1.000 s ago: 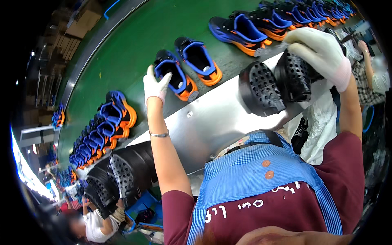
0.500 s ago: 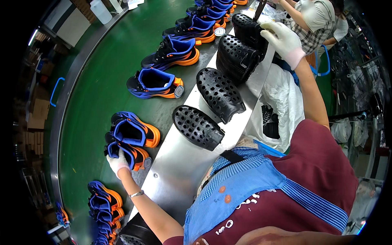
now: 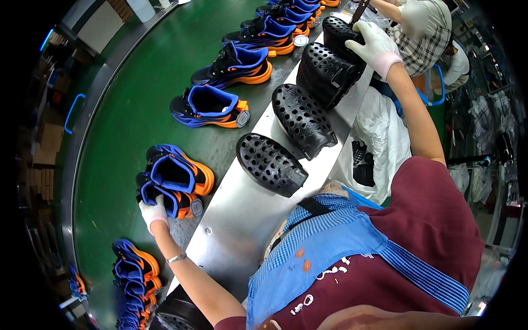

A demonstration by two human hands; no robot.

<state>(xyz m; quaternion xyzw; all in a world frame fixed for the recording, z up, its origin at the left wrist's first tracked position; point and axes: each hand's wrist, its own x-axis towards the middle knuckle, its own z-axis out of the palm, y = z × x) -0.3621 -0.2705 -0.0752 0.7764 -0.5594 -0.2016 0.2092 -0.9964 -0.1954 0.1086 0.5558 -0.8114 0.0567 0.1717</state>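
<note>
No longer spread open beside a shoe, as a second ago. Now tucking fingers of the left hand (image 3: 154, 213) into the mouth of the near shoe (image 3: 173, 204), and looking clamped on its side. On the green belt (image 3: 121, 165) with that near shoe, just beside the metal shelf (image 3: 231, 223) and right up against its mate (image 3: 177, 170), with less of a gap than a second ago.

Reaching the other way with the right hand (image 3: 377, 49), up to the top of the far black foot shape (image 3: 336, 34), by a dark strip (image 3: 361, 10). Can't tell if gripping or only touching there. So, hands well apart, both in white gloves. Hardly any change since half a second ago. Probably means working in two places at once, with a surer hold on the shoe.

As for writing: white letters (image 3: 338, 267) on the dark red shirt (image 3: 434, 220), bent and partly cut off. At the heel of the near shoe, a round pale tag (image 3: 196, 207), too small to read. A round tag much like it (image 3: 242, 118) on a shoe farther up the belt. No brand to make out.
</note>
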